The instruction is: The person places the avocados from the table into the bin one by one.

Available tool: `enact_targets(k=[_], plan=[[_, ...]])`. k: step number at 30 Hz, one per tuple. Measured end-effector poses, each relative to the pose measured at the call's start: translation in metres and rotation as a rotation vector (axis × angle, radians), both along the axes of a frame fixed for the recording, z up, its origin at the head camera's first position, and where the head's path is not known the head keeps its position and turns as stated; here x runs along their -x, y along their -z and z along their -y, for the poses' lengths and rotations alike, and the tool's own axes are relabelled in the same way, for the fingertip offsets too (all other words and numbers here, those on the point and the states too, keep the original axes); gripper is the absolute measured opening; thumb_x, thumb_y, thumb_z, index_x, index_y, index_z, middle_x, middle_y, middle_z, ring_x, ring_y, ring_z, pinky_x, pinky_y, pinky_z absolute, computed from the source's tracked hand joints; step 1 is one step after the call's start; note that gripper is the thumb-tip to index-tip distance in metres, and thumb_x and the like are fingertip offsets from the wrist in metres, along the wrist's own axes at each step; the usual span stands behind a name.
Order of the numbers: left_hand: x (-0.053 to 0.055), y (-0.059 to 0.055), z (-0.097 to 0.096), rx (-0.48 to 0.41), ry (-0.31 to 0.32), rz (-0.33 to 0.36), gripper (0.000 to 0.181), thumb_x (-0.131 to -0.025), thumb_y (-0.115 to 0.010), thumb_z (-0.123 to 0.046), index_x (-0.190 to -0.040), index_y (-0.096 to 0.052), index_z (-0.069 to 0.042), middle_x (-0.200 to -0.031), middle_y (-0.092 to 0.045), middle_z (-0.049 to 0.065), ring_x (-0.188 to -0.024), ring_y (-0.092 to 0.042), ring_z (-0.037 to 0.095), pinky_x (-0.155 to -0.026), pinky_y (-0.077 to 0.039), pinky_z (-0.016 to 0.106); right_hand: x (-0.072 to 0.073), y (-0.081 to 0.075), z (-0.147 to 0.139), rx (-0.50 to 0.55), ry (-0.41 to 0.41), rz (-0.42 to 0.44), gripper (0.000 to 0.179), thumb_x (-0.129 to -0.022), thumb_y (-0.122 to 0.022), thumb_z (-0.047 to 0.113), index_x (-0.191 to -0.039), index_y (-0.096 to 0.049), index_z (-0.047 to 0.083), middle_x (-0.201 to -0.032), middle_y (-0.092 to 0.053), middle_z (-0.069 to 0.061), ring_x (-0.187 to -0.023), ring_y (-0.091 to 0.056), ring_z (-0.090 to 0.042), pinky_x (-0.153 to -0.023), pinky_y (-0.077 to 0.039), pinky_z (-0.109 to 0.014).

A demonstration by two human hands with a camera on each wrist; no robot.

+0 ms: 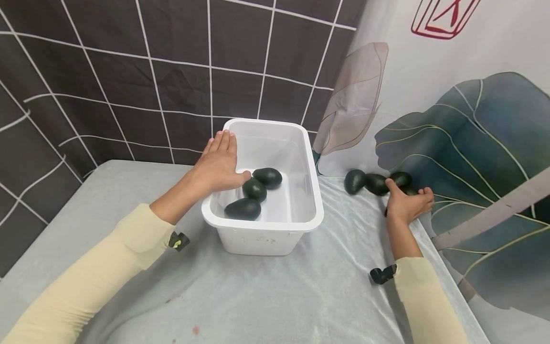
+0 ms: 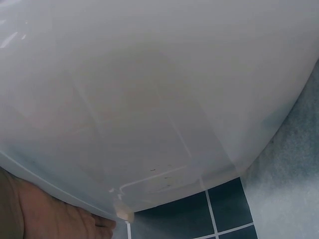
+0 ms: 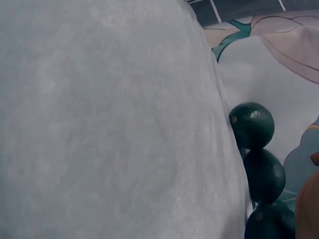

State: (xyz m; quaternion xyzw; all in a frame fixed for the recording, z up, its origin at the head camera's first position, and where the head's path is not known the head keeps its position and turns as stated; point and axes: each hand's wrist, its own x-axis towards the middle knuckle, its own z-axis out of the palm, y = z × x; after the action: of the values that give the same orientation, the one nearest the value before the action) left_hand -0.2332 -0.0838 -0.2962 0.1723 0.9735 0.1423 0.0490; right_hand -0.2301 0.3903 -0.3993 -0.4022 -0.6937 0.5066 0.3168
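Observation:
A white plastic tub (image 1: 264, 239) stands on the cloth-covered table, with three dark green avocados (image 1: 267, 177) in its left part. My left hand (image 1: 218, 167) lies along the tub's left rim, fingers straight and thumb over the inside. The left wrist view shows the tub's wall (image 2: 149, 124) up close, with part of that hand (image 2: 55, 214) beside it. To the right, several more avocados (image 1: 354, 182) sit in a row at the table's edge. Over the near end of this row reaches my right hand (image 1: 406, 205), thumb and fingers spread around an avocado (image 1: 410, 190).
A grey cloth (image 1: 343, 286) covers the table. Dark tile-patterned sheeting (image 1: 180, 86) hangs behind the tub. On the right, a white sheet with a leaf print (image 1: 485, 138) borders the avocado row.

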Motion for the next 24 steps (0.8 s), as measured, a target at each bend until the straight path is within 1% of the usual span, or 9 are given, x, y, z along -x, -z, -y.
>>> enact_targets(k=[2,4,11,15,19,22,24], plan=[[0.0,0.0,0.0,0.001,0.0,-0.001,0.11,-0.106,-0.055,-0.051,-0.175,0.001,0.014,-0.186,0.007,0.034,-0.178,0.007,0.048,-0.146,0.002,0.057,-0.001,0.002,-0.003,0.008,0.008,0.008,0.108,-0.086,-0.094,0.048,-0.169,-0.033,0.017,-0.174,-0.035,-0.003,-0.159,-0.034,-0.013,-0.134,-0.031,-0.022],[0.0,-0.001,0.0,0.001,-0.001,-0.002,0.11,-0.105,-0.055,-0.051,-0.175,0.001,0.014,-0.186,0.007,0.034,-0.178,0.007,0.048,-0.146,0.001,0.057,-0.002,0.004,-0.006,0.022,0.015,0.016,0.11,-0.086,-0.095,0.047,-0.172,-0.033,0.016,-0.179,-0.032,-0.005,-0.164,-0.034,-0.014,-0.135,-0.03,-0.021],[0.0,-0.001,-0.001,-0.002,-0.001,-0.003,0.11,-0.105,-0.056,-0.05,-0.175,0.001,0.014,-0.187,0.006,0.034,-0.178,0.007,0.048,-0.146,0.001,0.057,-0.006,0.012,-0.016,0.097,0.019,0.085,0.113,-0.086,-0.097,0.047,-0.172,-0.03,0.015,-0.182,-0.029,-0.007,-0.168,-0.031,-0.016,-0.139,-0.027,-0.024],[-0.001,-0.001,-0.001,0.004,0.0,-0.007,0.11,-0.105,-0.055,-0.05,-0.175,0.001,0.014,-0.186,0.006,0.034,-0.178,0.007,0.048,-0.146,0.001,0.057,-0.006,0.016,-0.018,0.097,0.01,0.143,0.117,-0.085,-0.096,0.05,-0.173,-0.028,0.013,-0.184,-0.024,-0.009,-0.171,-0.024,-0.021,-0.142,-0.02,-0.027],[-0.001,-0.001,0.0,0.008,-0.001,-0.005,0.11,-0.105,-0.056,-0.05,-0.174,0.001,0.014,-0.186,0.007,0.034,-0.178,0.007,0.048,-0.146,0.001,0.057,-0.007,0.02,-0.015,0.087,-0.008,0.201,0.124,-0.087,-0.094,0.05,-0.178,-0.021,0.009,-0.188,-0.014,-0.011,-0.176,-0.013,-0.024,-0.145,-0.011,-0.031],[-0.001,-0.001,0.0,0.007,-0.001,-0.005,0.111,-0.105,-0.056,-0.05,-0.174,0.001,0.014,-0.186,0.007,0.034,-0.178,0.007,0.048,-0.146,0.001,0.057,-0.008,0.021,-0.013,0.087,-0.011,0.222,0.13,-0.088,-0.093,0.05,-0.18,-0.012,0.006,-0.19,-0.01,-0.011,-0.177,-0.008,-0.025,-0.146,-0.007,-0.031],[-0.001,-0.002,0.0,0.006,-0.002,-0.006,0.111,-0.105,-0.056,-0.05,-0.174,0.001,0.014,-0.186,0.007,0.034,-0.178,0.007,0.048,-0.146,0.001,0.057,-0.008,0.022,-0.013,0.092,-0.009,0.222,0.133,-0.088,-0.093,0.049,-0.181,-0.008,0.006,-0.19,-0.009,-0.011,-0.178,-0.008,-0.025,-0.146,-0.006,-0.031]])
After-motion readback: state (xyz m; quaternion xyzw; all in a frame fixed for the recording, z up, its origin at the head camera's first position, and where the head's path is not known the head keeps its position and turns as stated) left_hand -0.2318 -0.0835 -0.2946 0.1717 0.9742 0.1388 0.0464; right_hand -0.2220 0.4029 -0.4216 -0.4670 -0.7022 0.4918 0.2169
